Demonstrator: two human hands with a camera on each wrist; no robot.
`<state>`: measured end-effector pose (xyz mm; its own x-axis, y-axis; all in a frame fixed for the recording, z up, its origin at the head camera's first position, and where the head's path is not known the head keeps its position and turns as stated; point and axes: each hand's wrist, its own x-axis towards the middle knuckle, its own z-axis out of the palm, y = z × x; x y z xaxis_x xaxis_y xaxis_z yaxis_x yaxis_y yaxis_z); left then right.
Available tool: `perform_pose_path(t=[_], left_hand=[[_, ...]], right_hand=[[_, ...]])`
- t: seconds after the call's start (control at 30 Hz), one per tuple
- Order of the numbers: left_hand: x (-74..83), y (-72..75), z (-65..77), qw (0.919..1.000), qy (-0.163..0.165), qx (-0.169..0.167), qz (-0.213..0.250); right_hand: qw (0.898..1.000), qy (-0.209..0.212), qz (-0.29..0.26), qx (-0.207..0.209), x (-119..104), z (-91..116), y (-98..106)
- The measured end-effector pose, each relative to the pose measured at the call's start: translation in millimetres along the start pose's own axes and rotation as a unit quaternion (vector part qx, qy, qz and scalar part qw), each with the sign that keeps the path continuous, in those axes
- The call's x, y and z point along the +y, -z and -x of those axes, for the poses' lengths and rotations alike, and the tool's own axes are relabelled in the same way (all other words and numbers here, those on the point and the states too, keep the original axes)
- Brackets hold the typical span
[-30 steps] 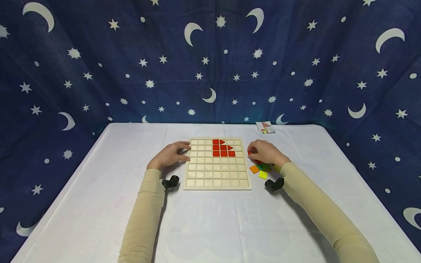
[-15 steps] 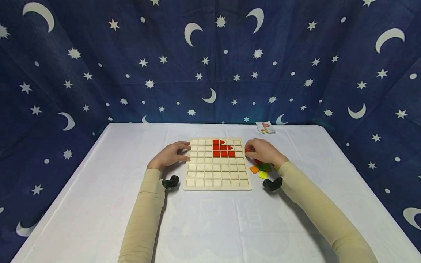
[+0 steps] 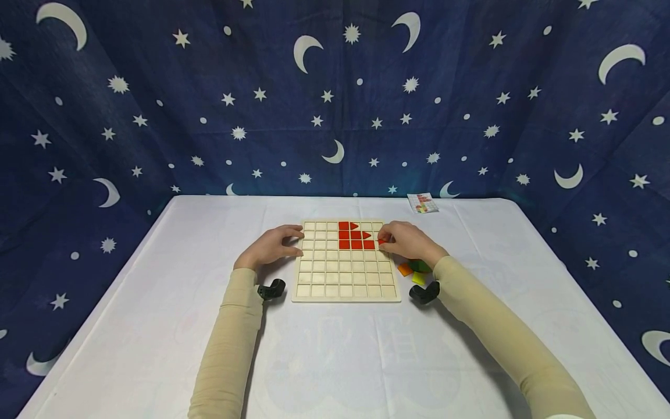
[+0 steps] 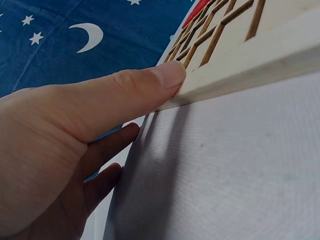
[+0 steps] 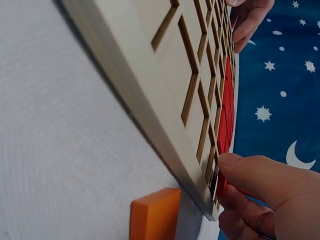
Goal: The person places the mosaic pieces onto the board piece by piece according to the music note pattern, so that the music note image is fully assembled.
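Note:
A pale wooden grid board lies flat on the white table. Several red square and triangular tiles fill cells in its upper right part. My right hand is over the board's right edge, pinching a red tile between thumb and fingers. This tile is just right of the lowest row of placed red ones. At the board's left edge, my left hand rests with fingers spread. Its thumb touches the board's rim in the left wrist view.
Right of the board lie an orange tile, a yellow tile and green pieces, partly under the right wrist. A printed pattern card lies at the table's back edge. A blue curtain with moons and stars hangs behind.
My right hand has moved left with the red tile, from beside the loose pieces to over the board's right edge. The left hand has stayed in place.

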<state>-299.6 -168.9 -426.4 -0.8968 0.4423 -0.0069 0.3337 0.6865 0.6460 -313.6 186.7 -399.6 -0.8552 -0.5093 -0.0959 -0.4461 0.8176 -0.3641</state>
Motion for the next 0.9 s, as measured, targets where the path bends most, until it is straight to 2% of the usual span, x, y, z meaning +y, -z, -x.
perform_pose_path(t=[0.9], left_hand=[[0.1,-0.2,-0.5,1.0000,0.001,-0.004,-0.007]], right_hand=[[1.000,-0.005,-0.010,-0.005,-1.9,-0.4,-1.9]])
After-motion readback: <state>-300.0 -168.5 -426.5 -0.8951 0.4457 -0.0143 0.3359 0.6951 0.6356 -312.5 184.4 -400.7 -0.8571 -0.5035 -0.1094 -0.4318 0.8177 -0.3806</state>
